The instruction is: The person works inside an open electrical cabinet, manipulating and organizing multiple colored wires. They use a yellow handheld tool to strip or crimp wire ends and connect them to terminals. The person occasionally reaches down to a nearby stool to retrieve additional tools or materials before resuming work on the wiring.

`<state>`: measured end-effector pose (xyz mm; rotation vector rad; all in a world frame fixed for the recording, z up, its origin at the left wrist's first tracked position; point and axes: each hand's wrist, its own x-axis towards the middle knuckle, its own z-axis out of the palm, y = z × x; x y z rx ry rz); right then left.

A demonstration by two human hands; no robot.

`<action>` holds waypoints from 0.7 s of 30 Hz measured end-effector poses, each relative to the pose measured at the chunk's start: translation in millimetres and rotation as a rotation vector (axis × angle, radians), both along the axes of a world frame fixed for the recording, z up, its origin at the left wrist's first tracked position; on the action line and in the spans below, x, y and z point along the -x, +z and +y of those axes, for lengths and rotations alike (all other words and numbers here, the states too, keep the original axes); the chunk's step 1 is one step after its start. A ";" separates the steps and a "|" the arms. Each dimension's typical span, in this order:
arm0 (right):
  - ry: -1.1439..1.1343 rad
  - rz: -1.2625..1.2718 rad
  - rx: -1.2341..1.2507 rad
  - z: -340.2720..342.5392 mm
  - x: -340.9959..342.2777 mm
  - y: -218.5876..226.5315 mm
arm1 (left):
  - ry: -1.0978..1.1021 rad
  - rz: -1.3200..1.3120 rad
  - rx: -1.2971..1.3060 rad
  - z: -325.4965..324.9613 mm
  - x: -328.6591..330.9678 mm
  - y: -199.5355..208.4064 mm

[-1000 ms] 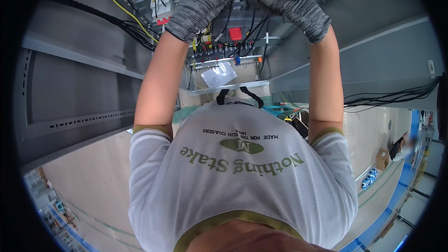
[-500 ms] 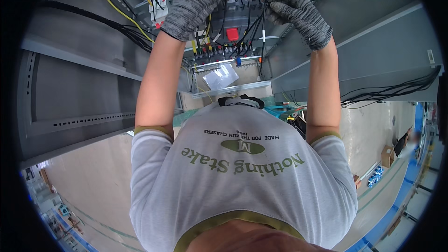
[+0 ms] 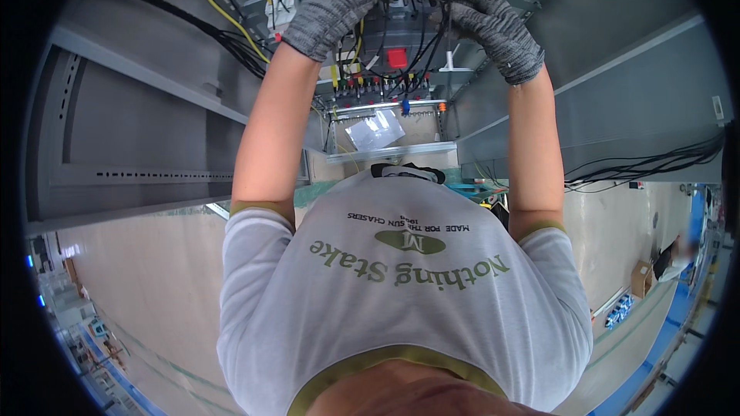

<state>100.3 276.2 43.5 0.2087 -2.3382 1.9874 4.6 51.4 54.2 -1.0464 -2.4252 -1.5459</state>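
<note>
Both hands wear grey knit gloves and reach up into a grey electrical cabinet. My left hand (image 3: 339, 0) pinches a bundle of thin black wires (image 3: 422, 27) near its top. My right hand (image 3: 487, 27) closes on the same bundle from the right side. Behind the wires sits a dark breaker unit with a red button (image 3: 396, 58). Below it runs a row of terminals with red, yellow and blue wire ends (image 3: 378, 88). A clear plastic bag (image 3: 374, 129) lies on the shelf underneath. The fingertips are partly hidden by the wires.
Grey cabinet walls (image 3: 139, 131) enclose both sides, with a slotted rail on the left. A yellow cable (image 3: 220, 8) and black cables (image 3: 647, 166) run along the panels. On the floor at the far right are a cardboard box (image 3: 640, 277) and another person (image 3: 672, 256).
Both hands stay on the black wires. My right hand has slid slightly down and away from the left, spreading the bundle. The view has tilted a little.
</note>
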 end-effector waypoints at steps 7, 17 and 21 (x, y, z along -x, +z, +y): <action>0.114 -0.049 0.025 1.1 -19.1 -21.8 | -0.045 -0.113 -0.036 1.7 -18.5 22.7; -0.010 -0.051 0.158 -10.6 -34.9 -65.7 | -0.030 -0.097 -0.026 5.8 -18.6 27.4; 0.013 -0.046 0.215 -11.7 -37.9 -62.5 | -0.058 -0.151 -0.074 8.2 -17.2 24.2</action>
